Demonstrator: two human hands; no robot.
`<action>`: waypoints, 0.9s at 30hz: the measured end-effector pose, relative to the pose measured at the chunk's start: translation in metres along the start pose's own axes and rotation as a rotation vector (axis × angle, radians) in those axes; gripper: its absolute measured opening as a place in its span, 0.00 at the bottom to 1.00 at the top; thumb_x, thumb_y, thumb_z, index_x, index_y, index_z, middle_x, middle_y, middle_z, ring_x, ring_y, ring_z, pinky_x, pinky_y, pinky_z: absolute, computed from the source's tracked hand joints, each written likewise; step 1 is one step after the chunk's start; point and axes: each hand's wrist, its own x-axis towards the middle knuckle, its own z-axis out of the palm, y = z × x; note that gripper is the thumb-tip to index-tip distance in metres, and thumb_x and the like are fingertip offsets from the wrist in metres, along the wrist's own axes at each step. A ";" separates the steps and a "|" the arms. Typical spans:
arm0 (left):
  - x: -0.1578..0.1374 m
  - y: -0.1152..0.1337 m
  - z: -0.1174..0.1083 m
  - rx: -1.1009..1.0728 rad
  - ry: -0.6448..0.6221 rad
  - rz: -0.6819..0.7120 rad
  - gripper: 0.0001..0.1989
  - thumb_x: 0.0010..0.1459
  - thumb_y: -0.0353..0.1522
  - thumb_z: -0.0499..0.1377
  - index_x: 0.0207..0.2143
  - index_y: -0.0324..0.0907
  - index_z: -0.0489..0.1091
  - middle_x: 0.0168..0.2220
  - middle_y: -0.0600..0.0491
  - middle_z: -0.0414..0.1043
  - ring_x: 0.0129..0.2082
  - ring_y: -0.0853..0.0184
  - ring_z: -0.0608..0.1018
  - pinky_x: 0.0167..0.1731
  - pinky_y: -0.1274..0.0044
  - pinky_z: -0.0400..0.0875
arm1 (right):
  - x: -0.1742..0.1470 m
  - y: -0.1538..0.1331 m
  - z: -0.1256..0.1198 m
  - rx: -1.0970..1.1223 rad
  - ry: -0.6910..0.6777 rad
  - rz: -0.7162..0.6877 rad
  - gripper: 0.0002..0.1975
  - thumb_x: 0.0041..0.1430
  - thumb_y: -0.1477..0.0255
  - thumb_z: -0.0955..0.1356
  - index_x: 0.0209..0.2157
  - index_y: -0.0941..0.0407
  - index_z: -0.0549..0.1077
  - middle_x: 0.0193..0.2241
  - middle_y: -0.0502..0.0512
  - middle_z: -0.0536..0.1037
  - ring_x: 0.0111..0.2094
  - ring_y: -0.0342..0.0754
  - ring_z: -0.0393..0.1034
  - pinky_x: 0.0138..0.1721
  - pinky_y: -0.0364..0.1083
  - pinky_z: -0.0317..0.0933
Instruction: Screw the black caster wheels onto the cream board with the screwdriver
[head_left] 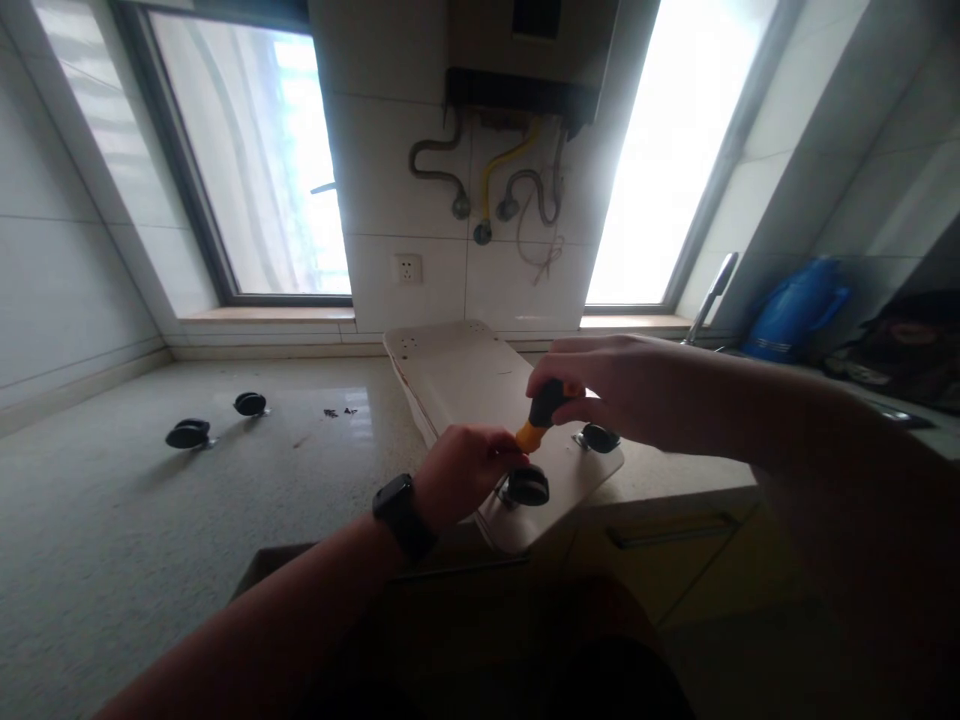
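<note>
My right hand (581, 380) is wrapped round the black and yellow handle of a screwdriver (546, 405), which tilts down to the left. At the tool's lower end my left hand (465, 470) is closed, its fingertips pinched by the caster; what they hold is hidden. That black caster wheel (527, 486) sits on the near corner of a white board (480, 370) lying on the counter. Another caster (600, 437) stands on the board's right corner, below my right wrist. Small holes show in the board's far end. The screwdriver's tip is hidden behind my fingers.
Two loose casters (187, 433) and a few small dark screws (340, 412) lie on the countertop (322, 460) at left. A blue jug (796, 310) and a tap (710, 297) stand at right. Below the counter edge is a drawer handle (679, 530). A water heater (529, 60) hangs above.
</note>
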 end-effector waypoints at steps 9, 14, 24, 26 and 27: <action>0.000 -0.006 -0.001 -0.035 -0.067 -0.011 0.10 0.67 0.35 0.61 0.42 0.42 0.82 0.38 0.51 0.84 0.36 0.64 0.82 0.38 0.75 0.70 | 0.002 -0.016 0.005 -0.184 0.061 0.173 0.16 0.65 0.54 0.68 0.36 0.52 0.78 0.25 0.48 0.77 0.23 0.43 0.66 0.26 0.45 0.52; 0.001 -0.003 -0.002 -0.006 -0.121 -0.030 0.11 0.69 0.35 0.59 0.42 0.42 0.82 0.33 0.53 0.82 0.29 0.69 0.78 0.32 0.78 0.67 | 0.003 -0.030 0.014 -0.220 0.116 0.446 0.23 0.63 0.50 0.67 0.28 0.55 0.76 0.20 0.53 0.73 0.20 0.44 0.63 0.23 0.46 0.49; 0.004 -0.005 -0.005 -0.049 -0.150 -0.043 0.10 0.68 0.34 0.60 0.41 0.43 0.82 0.33 0.53 0.81 0.26 0.72 0.75 0.30 0.80 0.67 | -0.010 -0.003 0.007 -0.045 0.038 0.079 0.15 0.64 0.67 0.69 0.52 0.50 0.74 0.42 0.53 0.82 0.35 0.47 0.76 0.33 0.45 0.62; 0.003 -0.005 -0.004 -0.057 -0.141 -0.058 0.11 0.68 0.35 0.60 0.43 0.43 0.82 0.32 0.54 0.81 0.26 0.72 0.75 0.30 0.80 0.68 | -0.009 0.000 0.005 -0.097 0.041 0.087 0.12 0.64 0.68 0.69 0.49 0.50 0.76 0.37 0.51 0.82 0.32 0.46 0.75 0.32 0.45 0.60; 0.003 -0.005 -0.003 -0.062 -0.138 -0.063 0.11 0.68 0.35 0.60 0.44 0.43 0.82 0.32 0.54 0.81 0.26 0.72 0.76 0.30 0.80 0.68 | -0.009 0.001 0.004 -0.121 0.042 0.086 0.12 0.63 0.68 0.70 0.49 0.49 0.76 0.35 0.50 0.82 0.31 0.46 0.75 0.31 0.45 0.59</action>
